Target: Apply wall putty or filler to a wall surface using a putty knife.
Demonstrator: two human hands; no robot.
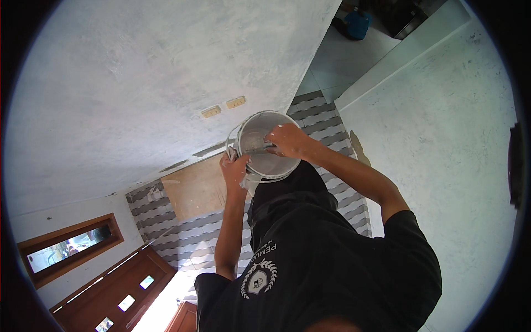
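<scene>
A white plastic bucket [268, 172] with a wire handle hangs in front of my body, its open mouth facing up. Its inner walls are smeared with whitish paste. My left hand [235, 170] is closed on the left side of the bucket's rim, with pale smears on the fingers. Over the mouth, my right hand [286, 141] grips a thin, flat grey scraper [257, 152], which lies across the inside of the bucket. The fingers partly hide its handle end. Whitish spots mark my right hand as well.
A patchy white wall [138, 72] with two cream sockets [235, 102] rises ahead. Brown board [196, 188] lies on the striped tile floor [188, 243]. Another wall [442, 149] stands right. Wooden door [119, 293] is lower left. A person in blue [357, 25] is beyond the opening.
</scene>
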